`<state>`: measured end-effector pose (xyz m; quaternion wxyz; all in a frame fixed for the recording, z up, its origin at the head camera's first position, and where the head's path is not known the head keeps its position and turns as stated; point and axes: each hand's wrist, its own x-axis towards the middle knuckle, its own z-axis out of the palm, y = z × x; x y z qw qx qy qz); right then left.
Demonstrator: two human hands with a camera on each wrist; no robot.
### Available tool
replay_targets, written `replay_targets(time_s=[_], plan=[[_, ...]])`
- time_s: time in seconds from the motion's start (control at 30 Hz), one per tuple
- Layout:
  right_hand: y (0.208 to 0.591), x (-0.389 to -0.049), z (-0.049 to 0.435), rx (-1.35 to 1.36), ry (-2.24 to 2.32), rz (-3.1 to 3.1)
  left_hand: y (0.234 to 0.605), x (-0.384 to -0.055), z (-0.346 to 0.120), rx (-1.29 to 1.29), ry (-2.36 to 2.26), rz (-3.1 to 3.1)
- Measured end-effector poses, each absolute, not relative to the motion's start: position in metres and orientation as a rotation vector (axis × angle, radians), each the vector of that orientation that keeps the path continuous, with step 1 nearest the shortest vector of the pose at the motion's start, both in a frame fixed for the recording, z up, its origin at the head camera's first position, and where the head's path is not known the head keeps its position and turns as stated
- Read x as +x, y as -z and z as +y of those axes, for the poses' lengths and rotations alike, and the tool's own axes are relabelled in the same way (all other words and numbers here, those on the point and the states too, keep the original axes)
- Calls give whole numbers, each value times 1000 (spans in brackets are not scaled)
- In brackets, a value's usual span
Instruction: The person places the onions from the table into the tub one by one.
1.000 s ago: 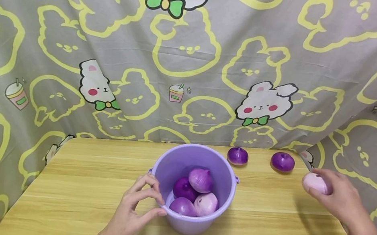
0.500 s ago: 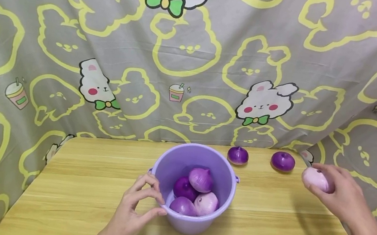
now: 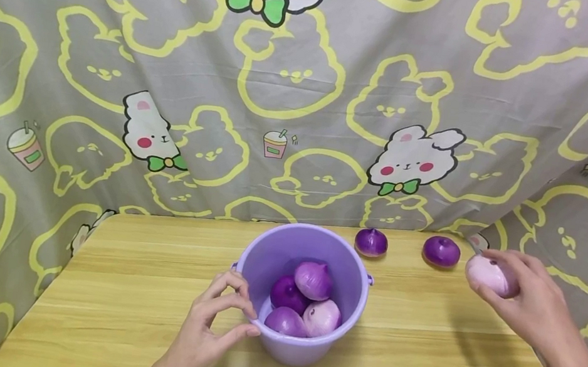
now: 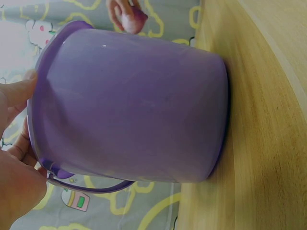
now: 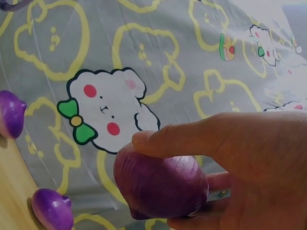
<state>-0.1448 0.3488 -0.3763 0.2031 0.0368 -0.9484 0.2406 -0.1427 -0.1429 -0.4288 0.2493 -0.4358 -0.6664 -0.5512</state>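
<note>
A purple bucket stands upright on the wooden table. Several onions lie inside it, among them a pale pink one and a purple one with a pointed tip. My left hand pinches the bucket's near-left rim between thumb and fingers. Over the table's right side, my right hand grips a pinkish onion, held up off the surface. In the right wrist view, thumb and fingers wrap that onion from both sides.
Two dark purple onions, one pointed and one flatter, sit near the table's back edge, right of the bucket. A patterned grey curtain hangs behind and along both sides of the wooden table.
My right hand has shifted slightly upward and left with the onion still in its grip. The left hand and the bucket have stayed where they were.
</note>
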Motion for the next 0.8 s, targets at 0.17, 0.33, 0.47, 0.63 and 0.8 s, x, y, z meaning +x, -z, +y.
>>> replay_targets(time_s=[0.17, 0.33, 0.47, 0.63, 0.8], plan=[[373, -145, 344, 142, -665, -2617, 428, -142, -143, -1189, 1503, -1813], [371, -144, 340, 171, -669, -2587, 430, -143, -143, -1182, 1506, -1818], [370, -145, 336, 192, -662, -2575, 432, -143, -144, -1177, 1509, -1824], [369, -147, 329, 212, -673, -2573, 434, -144, -145, -1174, 1510, -1829], [369, -147, 324, 253, -645, -2534, 433, -144, -144, -1179, 1509, -1826]])
